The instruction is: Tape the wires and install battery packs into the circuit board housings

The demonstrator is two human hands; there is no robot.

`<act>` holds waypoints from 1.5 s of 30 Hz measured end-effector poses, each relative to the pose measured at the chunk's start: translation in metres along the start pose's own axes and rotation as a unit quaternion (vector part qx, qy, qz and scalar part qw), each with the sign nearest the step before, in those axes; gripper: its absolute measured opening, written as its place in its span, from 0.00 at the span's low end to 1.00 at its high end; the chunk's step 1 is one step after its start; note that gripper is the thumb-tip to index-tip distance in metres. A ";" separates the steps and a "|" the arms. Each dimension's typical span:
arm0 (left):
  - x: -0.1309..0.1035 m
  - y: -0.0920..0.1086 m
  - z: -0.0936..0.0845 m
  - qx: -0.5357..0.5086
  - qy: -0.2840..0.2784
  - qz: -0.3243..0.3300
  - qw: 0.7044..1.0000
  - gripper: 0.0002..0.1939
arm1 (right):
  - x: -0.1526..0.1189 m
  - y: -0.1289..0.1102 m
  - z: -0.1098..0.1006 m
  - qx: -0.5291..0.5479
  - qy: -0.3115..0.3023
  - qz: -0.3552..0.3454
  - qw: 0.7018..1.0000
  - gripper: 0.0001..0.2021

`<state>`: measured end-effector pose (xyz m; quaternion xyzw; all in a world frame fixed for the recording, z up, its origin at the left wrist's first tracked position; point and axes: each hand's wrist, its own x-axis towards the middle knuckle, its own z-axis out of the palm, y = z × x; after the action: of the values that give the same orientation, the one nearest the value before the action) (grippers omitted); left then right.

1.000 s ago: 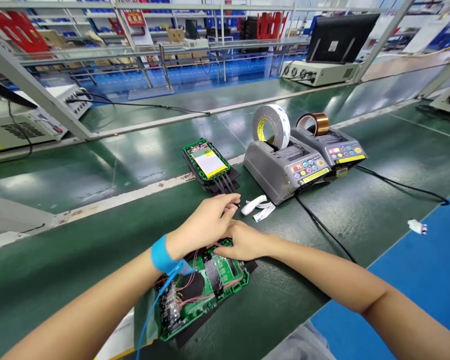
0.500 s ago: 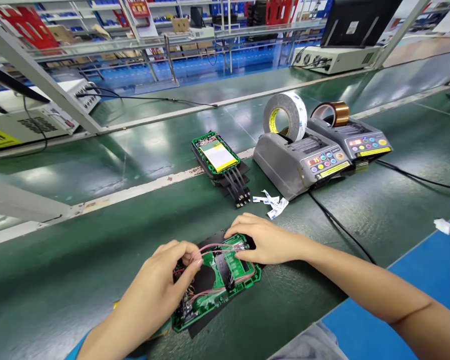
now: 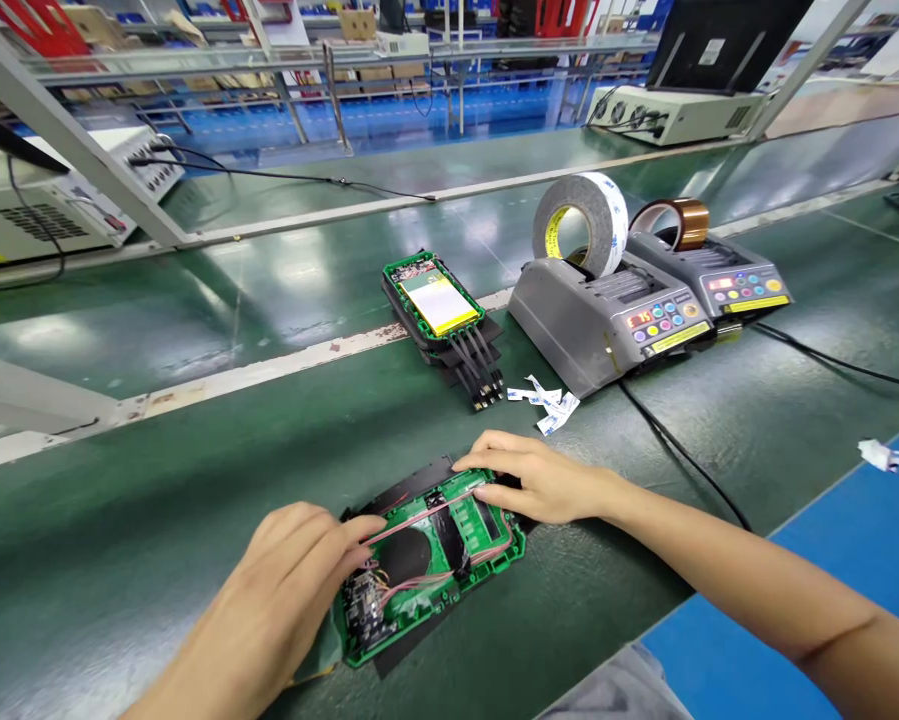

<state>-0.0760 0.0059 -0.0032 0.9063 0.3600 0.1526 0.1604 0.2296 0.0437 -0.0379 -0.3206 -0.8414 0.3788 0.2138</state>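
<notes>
Several pink wires (image 3: 425, 518) run along the far side of an open green housing (image 3: 470, 518) on the workbench (image 3: 194, 480). Left hand (image 3: 291, 560): narrow pinch on the wires. Right hand (image 3: 543, 480): fingers straddling the far right corner; clamping force cannot be told. Light, even tension should seat the wires flat over the black tape strip (image 3: 449, 538), clear of the rim.
</notes>
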 end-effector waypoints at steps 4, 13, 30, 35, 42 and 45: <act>0.005 0.006 -0.008 0.025 -0.040 0.019 0.999 0.19 | 0.001 -0.001 0.006 -0.016 0.036 -0.006 0.999 0.15; 0.022 0.009 -0.002 0.220 -0.077 0.143 0.962 0.22 | 0.006 -0.005 0.016 -0.053 0.074 0.026 0.996 0.15; 0.040 0.023 0.013 0.307 -0.070 0.126 0.941 0.25 | 0.015 -0.017 0.020 -0.090 0.067 0.128 0.985 0.11; 0.040 0.023 0.009 0.302 -0.114 0.099 0.941 0.26 | 0.014 -0.017 0.022 -0.105 0.058 0.133 0.984 0.11; 0.032 0.025 0.001 0.329 -0.222 0.071 0.915 0.29 | 0.014 -0.022 0.009 -0.177 0.026 0.071 0.981 0.11; 0.033 0.026 0.002 0.327 -0.214 0.073 0.918 0.29 | 0.012 -0.030 0.003 -0.202 0.020 -0.006 0.979 0.12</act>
<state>-0.0364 0.0109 0.0105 0.9431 0.2797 -0.1598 -0.0829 0.2083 0.0351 -0.0153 -0.3595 -0.8980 0.1937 0.1637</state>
